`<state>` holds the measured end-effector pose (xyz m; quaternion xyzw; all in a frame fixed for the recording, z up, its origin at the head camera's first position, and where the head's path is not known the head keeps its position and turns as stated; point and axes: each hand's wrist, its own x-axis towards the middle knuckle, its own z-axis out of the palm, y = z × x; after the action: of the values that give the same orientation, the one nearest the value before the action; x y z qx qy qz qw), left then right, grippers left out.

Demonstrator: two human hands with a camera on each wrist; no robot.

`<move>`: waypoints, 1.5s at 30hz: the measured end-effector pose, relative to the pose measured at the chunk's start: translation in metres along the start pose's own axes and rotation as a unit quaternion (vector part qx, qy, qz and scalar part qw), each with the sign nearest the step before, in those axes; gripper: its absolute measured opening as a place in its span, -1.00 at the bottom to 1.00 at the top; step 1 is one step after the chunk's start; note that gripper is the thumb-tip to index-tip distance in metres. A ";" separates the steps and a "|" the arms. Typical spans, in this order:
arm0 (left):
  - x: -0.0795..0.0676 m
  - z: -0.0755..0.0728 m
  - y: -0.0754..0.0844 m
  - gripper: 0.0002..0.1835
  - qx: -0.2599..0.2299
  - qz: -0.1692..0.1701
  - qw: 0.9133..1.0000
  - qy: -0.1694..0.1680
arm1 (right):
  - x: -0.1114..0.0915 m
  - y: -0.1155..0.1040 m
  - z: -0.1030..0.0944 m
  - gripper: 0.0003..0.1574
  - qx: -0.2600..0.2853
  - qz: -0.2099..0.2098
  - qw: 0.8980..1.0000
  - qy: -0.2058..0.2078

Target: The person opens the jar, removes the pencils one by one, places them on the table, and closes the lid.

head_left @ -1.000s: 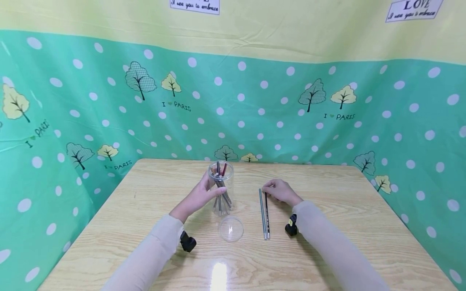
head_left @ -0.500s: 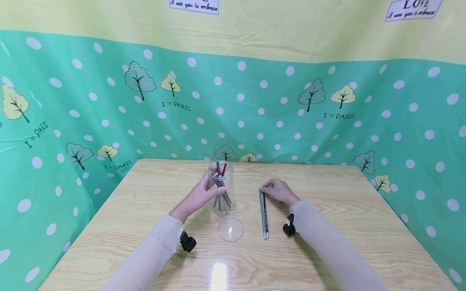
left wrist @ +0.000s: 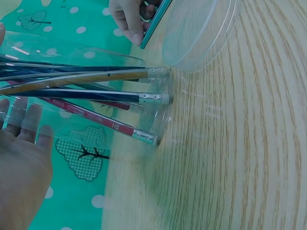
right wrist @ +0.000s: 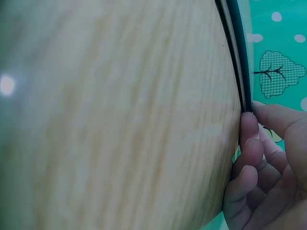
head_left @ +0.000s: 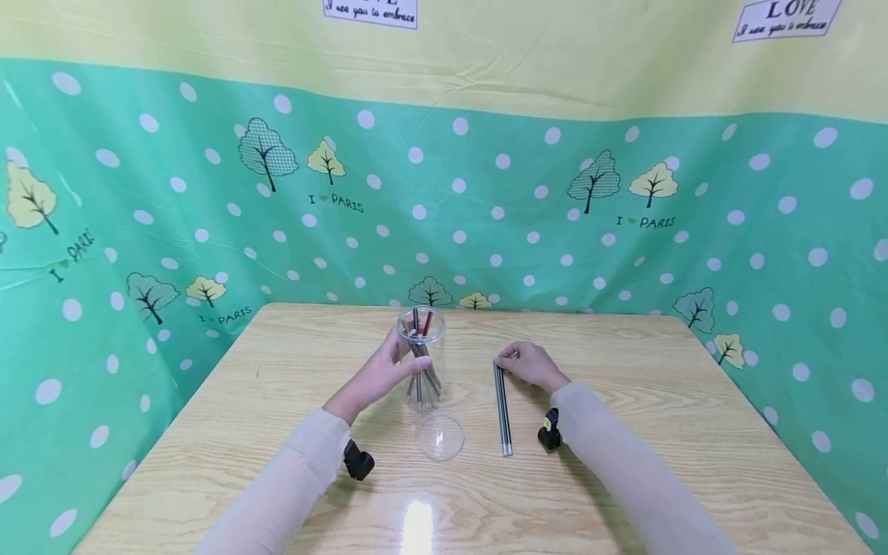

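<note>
My left hand [head_left: 375, 378] grips a tall clear jar [head_left: 440, 358] that stands upright on the table, its thumb across the near side. Several pencils lean inside; the left wrist view shows a red pencil [left wrist: 96, 117] and a yellowish one [left wrist: 86, 78], eraser ends down at the jar's bottom. Right of the jar, a teal pencil [head_left: 499, 401] and a black pencil [head_left: 505, 408] lie side by side on the table, touching along their length. My right hand [head_left: 533, 364] pinches their far ends between thumb and fingers, seen close up in the right wrist view.
A round clear lid [head_left: 440, 437] lies flat on the wooden table [head_left: 624, 362], just in front of the jar. Behind the table and at both sides hangs a green and yellow cloth [head_left: 472, 177] with dots and trees. Black cameras sit at both wrists.
My right hand has shifted slightly left, bringing the black pencil from a small gap up against the teal one. The left hand and the jar have stayed in place.
</note>
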<state>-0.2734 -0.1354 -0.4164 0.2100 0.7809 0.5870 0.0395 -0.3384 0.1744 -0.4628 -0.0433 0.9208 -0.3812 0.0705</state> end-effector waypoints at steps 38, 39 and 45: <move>-0.001 0.000 0.000 -0.06 -0.005 -0.007 1.000 0.000 | -0.005 -0.006 -0.014 -0.65 0.038 -0.017 0.999 -0.030; -0.001 0.000 0.000 -0.06 -0.006 -0.007 1.000 -0.001 | -0.006 -0.007 -0.016 -0.64 0.039 -0.022 0.999 -0.030; 0.000 0.000 -0.001 -0.05 -0.005 -0.004 1.000 -0.004 | -0.011 -0.018 -0.026 -0.61 0.015 -0.059 0.998 -0.031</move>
<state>-0.2733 -0.1361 -0.4169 0.2093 0.7783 0.5902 0.0458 -0.3311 0.1815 -0.4310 -0.1080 0.9083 -0.3966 0.0775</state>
